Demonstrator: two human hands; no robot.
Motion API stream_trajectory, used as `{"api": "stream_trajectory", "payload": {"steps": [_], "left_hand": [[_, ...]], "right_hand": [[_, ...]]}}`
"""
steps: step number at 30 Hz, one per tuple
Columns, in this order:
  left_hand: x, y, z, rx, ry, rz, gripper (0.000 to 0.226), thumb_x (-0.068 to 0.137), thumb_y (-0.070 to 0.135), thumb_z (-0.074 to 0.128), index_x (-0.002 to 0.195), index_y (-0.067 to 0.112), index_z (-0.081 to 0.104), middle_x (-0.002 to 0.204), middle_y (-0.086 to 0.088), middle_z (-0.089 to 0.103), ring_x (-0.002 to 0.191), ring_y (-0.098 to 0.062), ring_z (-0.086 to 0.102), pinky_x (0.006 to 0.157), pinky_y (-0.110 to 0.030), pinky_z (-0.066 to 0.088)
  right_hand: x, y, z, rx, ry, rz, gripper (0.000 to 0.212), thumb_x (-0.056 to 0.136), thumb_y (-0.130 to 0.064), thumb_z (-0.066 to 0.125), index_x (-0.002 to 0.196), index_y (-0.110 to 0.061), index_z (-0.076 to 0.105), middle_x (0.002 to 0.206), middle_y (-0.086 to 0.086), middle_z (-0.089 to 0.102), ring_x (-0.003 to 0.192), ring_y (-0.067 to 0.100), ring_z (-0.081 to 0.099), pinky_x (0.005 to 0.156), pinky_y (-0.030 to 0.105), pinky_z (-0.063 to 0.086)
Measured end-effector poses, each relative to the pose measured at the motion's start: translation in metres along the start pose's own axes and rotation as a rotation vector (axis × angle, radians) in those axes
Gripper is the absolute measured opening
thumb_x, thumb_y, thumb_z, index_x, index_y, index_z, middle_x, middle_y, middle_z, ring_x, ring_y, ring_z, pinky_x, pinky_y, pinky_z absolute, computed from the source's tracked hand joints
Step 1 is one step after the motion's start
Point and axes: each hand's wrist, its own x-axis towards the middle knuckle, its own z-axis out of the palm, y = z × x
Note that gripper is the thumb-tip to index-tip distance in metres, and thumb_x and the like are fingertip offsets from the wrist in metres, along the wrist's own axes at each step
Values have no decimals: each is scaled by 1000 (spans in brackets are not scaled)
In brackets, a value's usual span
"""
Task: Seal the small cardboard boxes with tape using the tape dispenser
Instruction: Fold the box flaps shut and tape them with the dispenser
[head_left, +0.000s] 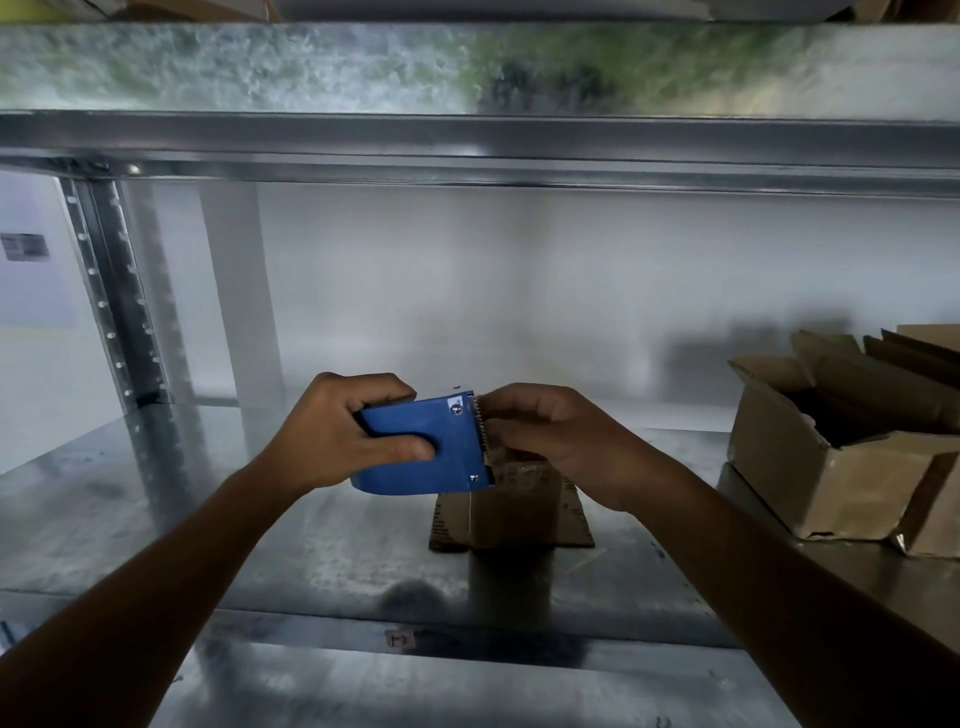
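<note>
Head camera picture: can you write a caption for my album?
Left hand grips a blue tape dispenser while the right hand works at its toothed edge, above a small cardboard box on a metal shelf.

Metal shelf (156, 519), small box (511, 512) standing mid-shelf with flaps spread, open carton (852, 467) at right edge

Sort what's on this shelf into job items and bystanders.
In use: blue plastic tape dispenser in the left hand; right hand at its toothed edge; small brown cardboard box.
Lying about: large open cardboard box; metal shelf upright.
</note>
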Motion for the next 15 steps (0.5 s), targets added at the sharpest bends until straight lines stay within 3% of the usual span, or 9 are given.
{"api": "stream_trajectory", "payload": {"steps": [3, 6, 9, 11, 15], "left_hand": [[-1, -1, 0, -34, -21, 12, 29, 69, 68, 77, 86, 46, 69, 76, 22, 67, 65, -1, 62, 60, -7, 43], [-2, -1, 1, -61, -3, -1, 40, 69, 74, 74, 89, 39, 70, 77, 17, 68, 66, -3, 63, 60, -9, 45], [-1, -1, 3, -75, -19, 8, 39, 70, 76, 71, 91, 43, 71, 79, 17, 69, 67, -4, 64, 61, -10, 46], [-1, 0, 5, -99, -36, 14, 35, 70, 74, 73, 93, 47, 71, 78, 18, 69, 67, -2, 63, 61, -10, 46], [-3, -4, 6, -125, -49, 12, 34, 72, 71, 75, 95, 47, 72, 80, 13, 70, 68, -4, 64, 62, -13, 47]], "right_hand": [[2, 1, -2, 34, 14, 23, 27, 98, -8, 63, 121, -18, 71, 110, 6, 75, 94, 19, 72, 98, 37, 56], [4, 2, -1, -36, -23, 8, 26, 95, -7, 66, 111, -25, 75, 113, 3, 75, 107, 23, 71, 104, 46, 52], [5, 3, 0, -79, -8, 3, 17, 92, -8, 70, 104, -19, 76, 108, 3, 76, 103, 24, 72, 102, 51, 52], [5, 5, 0, -54, -9, 5, 14, 91, -7, 71, 103, -12, 75, 108, 8, 76, 103, 27, 72, 101, 51, 53], [4, 4, -1, -41, -26, -13, 14, 91, -2, 70, 93, -15, 75, 102, 11, 76, 94, 23, 73, 96, 43, 57]]}}
